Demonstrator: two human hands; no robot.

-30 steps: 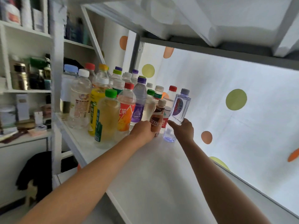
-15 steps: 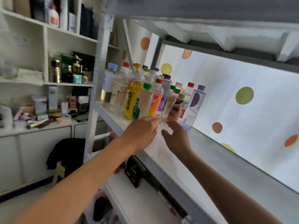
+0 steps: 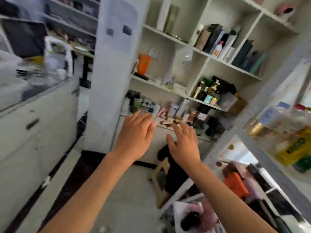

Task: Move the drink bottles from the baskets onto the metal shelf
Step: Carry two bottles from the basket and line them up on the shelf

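Note:
Both of my hands hang in mid-air in front of me, holding nothing. My left hand (image 3: 134,135) has its fingers straight and spread, and my right hand (image 3: 185,145) beside it is the same. The metal shelf (image 3: 262,148) lies at the far right edge of the view, blurred. Several drink bottles (image 3: 292,145) stand on it, among them a yellow-labelled one and a clear one with a blue cap. No basket can be made out in the blur.
A white pillar (image 3: 111,78) stands ahead, with white wall shelves (image 3: 198,52) full of books and small bottles to its right. White cabinets (image 3: 33,125) run along the left. A stool draped in black cloth (image 3: 170,174) sits on the floor below my hands.
My view has swung left, away from the metal shelf. Both hands let go of the bottles on the shelf, drew back and now hover open over the floor.

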